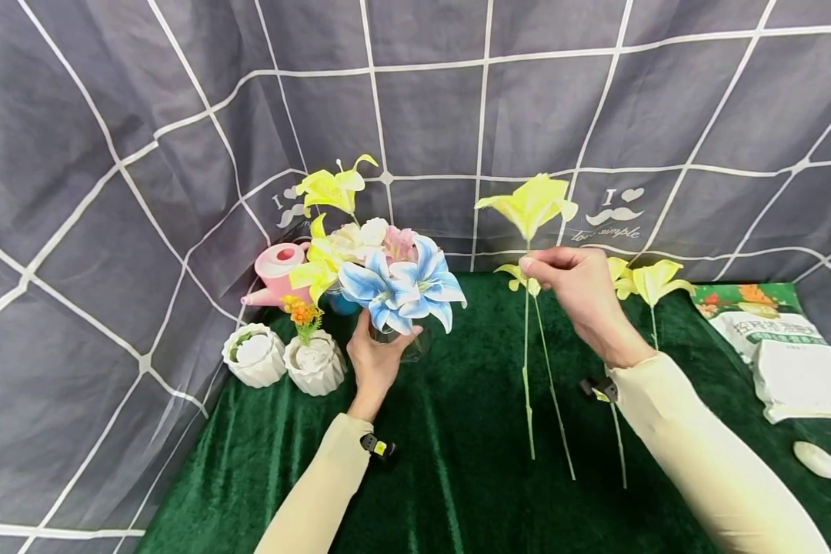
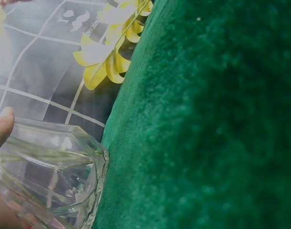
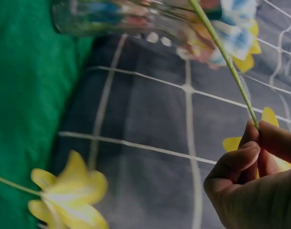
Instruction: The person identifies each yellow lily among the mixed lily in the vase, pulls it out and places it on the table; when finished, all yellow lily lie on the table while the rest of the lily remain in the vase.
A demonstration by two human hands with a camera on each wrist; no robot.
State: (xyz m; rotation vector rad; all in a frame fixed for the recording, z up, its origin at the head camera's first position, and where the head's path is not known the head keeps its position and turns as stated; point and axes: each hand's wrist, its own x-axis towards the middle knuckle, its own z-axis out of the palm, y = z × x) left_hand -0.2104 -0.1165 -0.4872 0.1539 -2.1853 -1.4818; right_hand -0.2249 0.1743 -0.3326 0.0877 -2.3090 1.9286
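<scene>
A clear glass vase [image 2: 54, 167] stands on the green velvet cloth [image 1: 457, 431], with its stems visible inside in the left wrist view. My left hand [image 1: 376, 362] grips the vase near its neck, below blue lilies [image 1: 415, 285]. Pale, pink and yellow flowers fill the rest of the bunch. To the right, my right hand [image 1: 582, 300] pinches an artificial yellow lily [image 1: 532, 204] by its green stem [image 3: 226, 59], just under the bloom. The lily is upright, its long stem hanging down. Behind that hand, more yellow lilies [image 1: 654, 283] are partly hidden.
Left of the vase are a pink watering can [image 1: 277, 269] and two white ribbed pots [image 1: 252, 365], one with a small orange flower [image 1: 301, 310]. A white and green bag [image 1: 796, 362] and a pale stone [image 1: 820, 460] lie at the right. A grey checked curtain [image 1: 429, 115] hangs behind.
</scene>
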